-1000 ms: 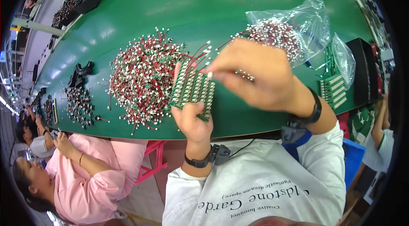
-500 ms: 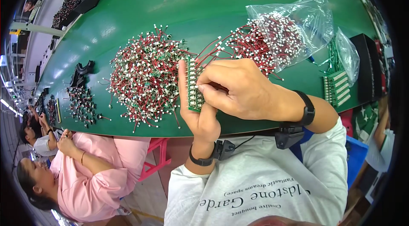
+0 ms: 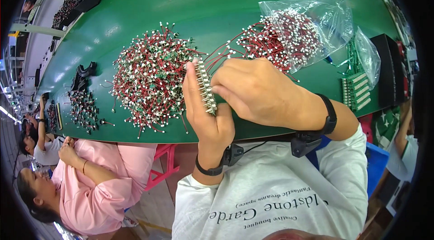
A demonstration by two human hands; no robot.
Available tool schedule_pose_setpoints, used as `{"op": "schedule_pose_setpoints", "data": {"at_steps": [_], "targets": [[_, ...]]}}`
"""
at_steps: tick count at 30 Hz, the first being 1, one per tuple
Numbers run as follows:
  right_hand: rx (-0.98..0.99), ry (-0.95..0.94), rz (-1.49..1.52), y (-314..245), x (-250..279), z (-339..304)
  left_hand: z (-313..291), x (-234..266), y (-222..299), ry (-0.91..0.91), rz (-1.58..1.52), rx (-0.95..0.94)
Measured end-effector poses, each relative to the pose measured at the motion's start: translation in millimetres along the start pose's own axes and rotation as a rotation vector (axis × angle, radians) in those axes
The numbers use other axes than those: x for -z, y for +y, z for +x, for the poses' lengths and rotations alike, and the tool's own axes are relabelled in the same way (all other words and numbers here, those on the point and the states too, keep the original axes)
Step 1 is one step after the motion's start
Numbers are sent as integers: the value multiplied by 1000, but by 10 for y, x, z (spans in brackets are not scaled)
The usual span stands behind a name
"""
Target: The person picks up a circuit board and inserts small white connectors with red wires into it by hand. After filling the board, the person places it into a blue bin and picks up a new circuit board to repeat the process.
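Note:
My left hand (image 3: 209,122) holds a narrow circuit board panel (image 3: 206,88) upright over the table, its index finger stretched along the left edge and its thumb at the lower end. Rows of small white connectors and thin pins line the panel, which is tilted nearly edge-on. Against its right side, my right hand (image 3: 257,87) is closed in a pinch. What those fingertips grip, if anything, is hidden behind them. Just left of the panel lies a large heap of small boards with red wires (image 3: 151,77). Beyond my right hand, red cables with white plugs (image 3: 266,43) spill from a clear plastic bag (image 3: 337,18).
Stacked green connector panels (image 3: 357,93) lie at the right, beside another clear bag (image 3: 368,57) and a black box (image 3: 388,70). Farther left are a smaller heap of wired parts (image 3: 86,109) and black pieces (image 3: 82,77). A person in pink (image 3: 97,185) sits at my left.
My left hand has turned the panel from showing its face to nearly edge-on. Its fingers shifted slightly left. My right hand stays pinched beside the panel.

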State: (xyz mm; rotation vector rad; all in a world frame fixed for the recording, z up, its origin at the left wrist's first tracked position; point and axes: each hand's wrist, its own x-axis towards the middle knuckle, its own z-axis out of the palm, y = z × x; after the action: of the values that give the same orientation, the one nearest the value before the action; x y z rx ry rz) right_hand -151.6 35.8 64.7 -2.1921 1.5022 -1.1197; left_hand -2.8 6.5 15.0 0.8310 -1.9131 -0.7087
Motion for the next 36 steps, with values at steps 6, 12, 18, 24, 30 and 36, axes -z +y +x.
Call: {"op": "schedule_pose_setpoints", "data": {"at_steps": [6, 12, 18, 24, 30, 36], "targets": [[25, 0, 4, -47, 26, -9, -42, -6, 19, 28, -157, 70], [27, 13, -66, -88, -7, -30, -25, 20, 40, 17, -34, 5], [31, 44, -99, -108, -34, -34, -45, 10, 72, 12, 42, -38], [50, 64, -104, 14, -43, 22, -117, -46, -22, 67, -282, 162], [-187, 186, -344, 814, 365, 172, 65, 247, 9, 396, -759, 516], [-256, -29, -413, 1114, -191, 106, -2, 199, -82, 371, -877, 497]]}}
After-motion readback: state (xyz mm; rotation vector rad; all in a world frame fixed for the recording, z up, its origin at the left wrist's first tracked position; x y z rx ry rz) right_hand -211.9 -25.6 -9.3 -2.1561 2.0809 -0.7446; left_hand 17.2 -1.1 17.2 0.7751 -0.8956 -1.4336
